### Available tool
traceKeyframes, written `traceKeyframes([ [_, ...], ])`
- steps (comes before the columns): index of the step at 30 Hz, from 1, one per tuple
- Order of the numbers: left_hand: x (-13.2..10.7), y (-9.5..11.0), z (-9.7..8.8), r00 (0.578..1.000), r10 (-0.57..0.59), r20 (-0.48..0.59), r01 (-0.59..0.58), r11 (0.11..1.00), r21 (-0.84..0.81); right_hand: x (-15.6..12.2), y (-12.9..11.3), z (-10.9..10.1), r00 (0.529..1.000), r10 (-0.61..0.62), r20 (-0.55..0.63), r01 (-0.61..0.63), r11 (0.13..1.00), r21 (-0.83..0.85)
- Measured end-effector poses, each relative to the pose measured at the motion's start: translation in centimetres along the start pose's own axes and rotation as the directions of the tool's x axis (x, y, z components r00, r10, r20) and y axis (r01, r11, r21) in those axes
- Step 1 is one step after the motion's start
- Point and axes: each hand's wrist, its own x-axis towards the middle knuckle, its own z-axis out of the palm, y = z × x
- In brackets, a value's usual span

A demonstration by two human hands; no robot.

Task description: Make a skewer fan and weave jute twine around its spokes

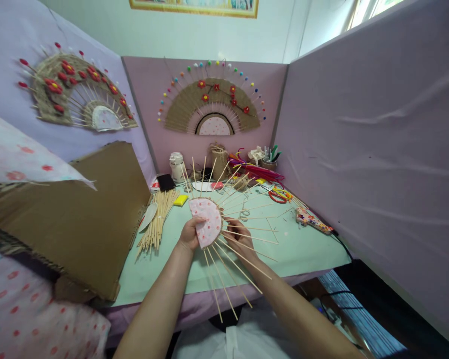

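Observation:
My left hand [190, 233] grips the straight side of a half-round piece [208, 219] covered in pink dotted fabric, thumb on its face. Thin wooden sticks [243, 271] fan out from the curved edge, which has a brown cord-like rim. Bent fingers of my right hand [241, 238] are closed at that edge, among the sticks on the right. Whatever they pinch is too small to make out, and sticks cross in front of the hand. A curl of thin twine [244, 214] shows just beyond my right fingers.
A bundle of sticks [157, 219] lies left, beside a cardboard box [78, 219]. Red-handled scissors [279, 195] and a floral glue gun [312, 221] are on the right. A jar [176, 167] and twine-wrapped pot [220, 162] stand behind. A finished fan [213, 104] hangs on the back panel.

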Motion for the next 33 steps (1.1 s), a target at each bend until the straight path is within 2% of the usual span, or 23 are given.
traceKeyframes([
  [6, 0.0, 0.1, 0.0, 1.0, -0.018, -0.011, 0.018, 0.998, -0.055, 0.0, -0.8, 0.3, 1.0, 0.024, -0.012, -0.024, 0.999, 0.021],
  [11, 0.3, 0.0, -0.5, 0.998, -0.035, 0.06, 0.039, 0.997, -0.06, 0.0, -1.2, 0.4, 0.999, 0.036, 0.004, -0.037, 0.997, 0.064],
  [19, 0.4, 0.1, -0.7, 0.994, -0.028, 0.101, 0.032, 0.999, -0.034, 0.2, -0.1, 0.4, 1.0, 0.014, 0.0, -0.014, 0.997, 0.073],
  [28, -0.1, 0.1, -0.2, 0.998, -0.03, 0.051, 0.031, 1.0, 0.0, 0.0, -1.2, 0.0, 0.999, 0.037, -0.01, -0.036, 0.999, 0.041],
  [33, -0.2, 0.2, 0.0, 0.998, -0.047, 0.045, 0.048, 0.999, -0.016, -0.2, -0.9, -0.1, 0.995, 0.089, -0.055, -0.083, 0.992, 0.097],
])
